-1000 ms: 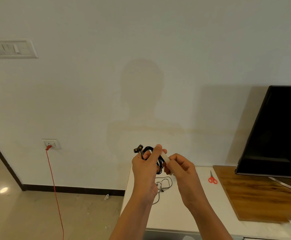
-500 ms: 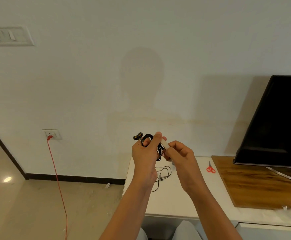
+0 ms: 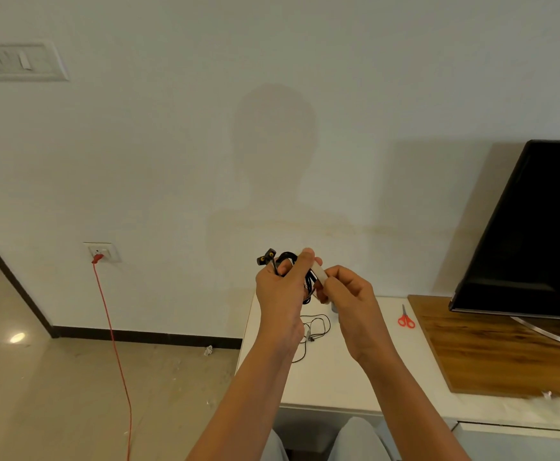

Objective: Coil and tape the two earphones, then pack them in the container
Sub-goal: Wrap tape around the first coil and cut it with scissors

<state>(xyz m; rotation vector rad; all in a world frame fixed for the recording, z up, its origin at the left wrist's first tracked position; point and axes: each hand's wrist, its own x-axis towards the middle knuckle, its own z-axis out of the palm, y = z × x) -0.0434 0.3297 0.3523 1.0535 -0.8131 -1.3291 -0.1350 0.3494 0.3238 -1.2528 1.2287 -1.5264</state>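
White table: work surface under both raised hands.
Left hand: lifted, fingers curled round the coiled black earphone, probably to keep its loops bunched for taping.
Right hand: close beside it, pinching a pale tape strip against the coil.
Second earphone: loose on the table, uncoiled.
Red scissors: well to the right.
Container: not in view.
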